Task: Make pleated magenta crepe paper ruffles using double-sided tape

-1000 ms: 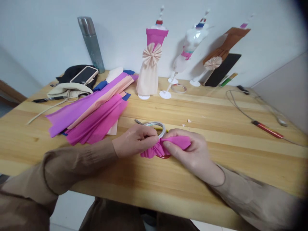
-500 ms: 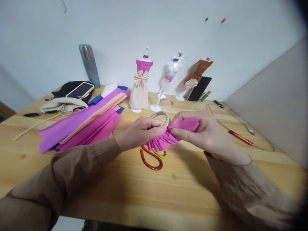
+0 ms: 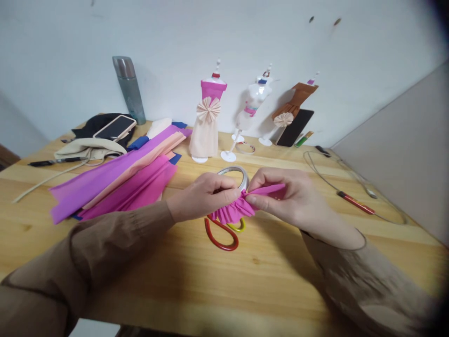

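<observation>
A strip of pink crepe paper [image 3: 233,212] is held up between both hands above the table, its left part gathered into ruffles. My left hand [image 3: 205,196] pinches the gathered top edge between thumb and fingers. My right hand [image 3: 289,196] is closed on the flatter right end, its thumb pressing the paper close to the left fingertips. Just beyond the paper lies a roll of tape [image 3: 244,177], partly covered by the hands. Beneath it are scissors with red and yellow handles [image 3: 224,248]; their blades are hidden.
Purple, peach and pink paper sheets [image 3: 140,187] lie at the left, near a phone [image 3: 115,127] and a bottle [image 3: 129,91]. Along the wall stand a pink-and-cream dressed mannequin [image 3: 208,124], a white mannequin [image 3: 256,100] and a brown-dressed one [image 3: 298,100]. A red-handled cabled tool [image 3: 356,202] lies right.
The right end of the pink paper has folded narrower in my right hand, and the ruffled part has shifted slightly left. The whole view has shifted a little.
</observation>
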### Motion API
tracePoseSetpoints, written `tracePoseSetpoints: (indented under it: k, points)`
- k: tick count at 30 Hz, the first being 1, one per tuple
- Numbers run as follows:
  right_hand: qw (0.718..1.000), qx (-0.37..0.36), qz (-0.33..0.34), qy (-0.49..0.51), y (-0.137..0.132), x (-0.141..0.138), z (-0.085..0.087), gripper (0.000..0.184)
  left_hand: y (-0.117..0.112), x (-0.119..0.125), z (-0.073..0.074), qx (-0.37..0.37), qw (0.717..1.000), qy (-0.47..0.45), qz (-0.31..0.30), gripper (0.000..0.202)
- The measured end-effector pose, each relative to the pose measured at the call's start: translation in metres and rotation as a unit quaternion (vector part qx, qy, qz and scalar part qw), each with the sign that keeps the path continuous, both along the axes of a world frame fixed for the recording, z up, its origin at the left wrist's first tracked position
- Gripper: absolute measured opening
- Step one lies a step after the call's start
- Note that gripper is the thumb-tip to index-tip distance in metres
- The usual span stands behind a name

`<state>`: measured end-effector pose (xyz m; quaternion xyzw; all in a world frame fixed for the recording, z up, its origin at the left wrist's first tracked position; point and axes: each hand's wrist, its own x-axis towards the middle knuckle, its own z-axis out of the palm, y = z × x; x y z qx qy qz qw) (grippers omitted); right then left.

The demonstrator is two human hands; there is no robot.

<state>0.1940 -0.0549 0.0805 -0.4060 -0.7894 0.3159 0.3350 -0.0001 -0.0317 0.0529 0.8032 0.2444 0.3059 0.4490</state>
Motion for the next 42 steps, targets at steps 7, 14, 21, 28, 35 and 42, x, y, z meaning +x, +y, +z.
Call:
tracePoseSetpoints:
  k: [7, 14, 21, 28, 35, 42]
  points:
    - [0.999, -0.037, -0.027, 0.012, -0.0009, -0.0033, 0.0, 0.018, 0.0, -0.001, -0.0022, 0.005, 1.0, 0.008, -0.001, 0.034]
    - [0.997, -0.058, -0.048, 0.015, 0.0005, -0.0035, -0.0015, 0.019, 0.0002, -0.0012, -0.0035, 0.021, 0.999, 0.024, -0.003, 0.034]
    - [0.997, -0.072, -0.039, 0.004, 0.0029, -0.0038, -0.0035, 0.021, 0.0018, -0.0016, -0.0031, 0.048, 0.998, 0.046, -0.018, 0.035]
    - [0.991, -0.127, -0.044, 0.006, 0.0005, -0.0047, -0.0034, 0.027, -0.0001, -0.003, -0.0034, 0.117, 0.991, 0.053, -0.047, 0.033]
    - [0.991, -0.112, -0.061, 0.034, 0.007, -0.0033, -0.0092, 0.023, 0.0029, -0.0046, -0.0059, 0.054, 0.998, 0.045, -0.002, 0.034]
    - [0.998, -0.055, -0.043, 0.005, 0.0044, 0.0013, -0.0074, 0.023, 0.0035, -0.0059, -0.0059, 0.033, 0.998, 0.044, 0.001, 0.033]
